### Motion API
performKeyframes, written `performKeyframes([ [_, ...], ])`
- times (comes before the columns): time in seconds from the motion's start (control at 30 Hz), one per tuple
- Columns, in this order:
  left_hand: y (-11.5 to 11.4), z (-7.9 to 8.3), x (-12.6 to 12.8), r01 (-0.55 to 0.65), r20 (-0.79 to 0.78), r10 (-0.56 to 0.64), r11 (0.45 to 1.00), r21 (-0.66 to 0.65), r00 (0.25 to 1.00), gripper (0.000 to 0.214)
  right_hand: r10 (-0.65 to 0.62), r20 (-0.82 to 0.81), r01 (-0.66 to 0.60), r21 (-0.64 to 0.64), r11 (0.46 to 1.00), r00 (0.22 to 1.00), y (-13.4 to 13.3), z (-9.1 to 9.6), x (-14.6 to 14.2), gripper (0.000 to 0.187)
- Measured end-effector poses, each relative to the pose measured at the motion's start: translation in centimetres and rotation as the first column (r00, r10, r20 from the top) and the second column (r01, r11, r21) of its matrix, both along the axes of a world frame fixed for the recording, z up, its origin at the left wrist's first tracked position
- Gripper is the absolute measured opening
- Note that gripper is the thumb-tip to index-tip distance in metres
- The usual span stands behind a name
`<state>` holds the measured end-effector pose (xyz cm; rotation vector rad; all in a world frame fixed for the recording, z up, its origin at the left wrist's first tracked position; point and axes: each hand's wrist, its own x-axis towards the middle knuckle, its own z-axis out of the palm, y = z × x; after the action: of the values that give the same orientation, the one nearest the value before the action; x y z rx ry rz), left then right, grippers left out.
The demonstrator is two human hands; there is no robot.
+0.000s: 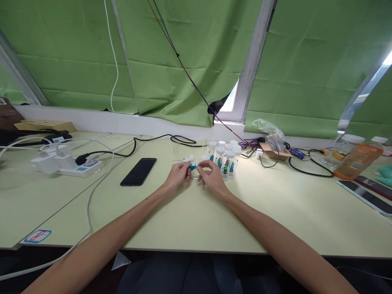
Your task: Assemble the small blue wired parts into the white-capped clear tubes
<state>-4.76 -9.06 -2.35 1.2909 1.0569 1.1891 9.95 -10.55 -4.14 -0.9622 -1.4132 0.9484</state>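
Note:
Between my two hands, just above the table, is a small shiny blue part [192, 166], too small to name closely. My left hand [178, 174] pinches it from the left side. From the right, the fingertips of my right hand [212, 176] are closed at its other end. A thin rod-like piece [194, 178] shows below the fingers; what holds it is unclear. Clear tubes with white caps [228, 154] stand upright in a cluster beside my right hand, several with blue or green parts inside. Behind my hands are a clear open tube [177, 152] and a loose white cap [191, 157].
A black phone [139, 172] lies left of my hands. Further left is a white power strip [82, 168] with plugs and cables. A small cardboard box [275, 153], an orange bottle [358, 162] and a white-edged phone [366, 197] are on the right.

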Motion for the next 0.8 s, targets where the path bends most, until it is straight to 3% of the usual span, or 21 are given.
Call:
performKeyframes([
  [0.53,-0.10,-0.01,-0.01,0.094,-0.056,-0.093,0.995,0.019,0.994,0.046,0.029,-0.029,-0.029,-0.027,0.999,0.999,0.59,-0.50,-0.07,0.038],
  [0.8,0.03,-0.09,-0.01,0.035,-0.024,-0.034,0.999,0.033,0.999,0.044,-0.016,0.004,0.016,-0.007,1.000,1.000,-0.04,0.07,-0.11,0.037],
])
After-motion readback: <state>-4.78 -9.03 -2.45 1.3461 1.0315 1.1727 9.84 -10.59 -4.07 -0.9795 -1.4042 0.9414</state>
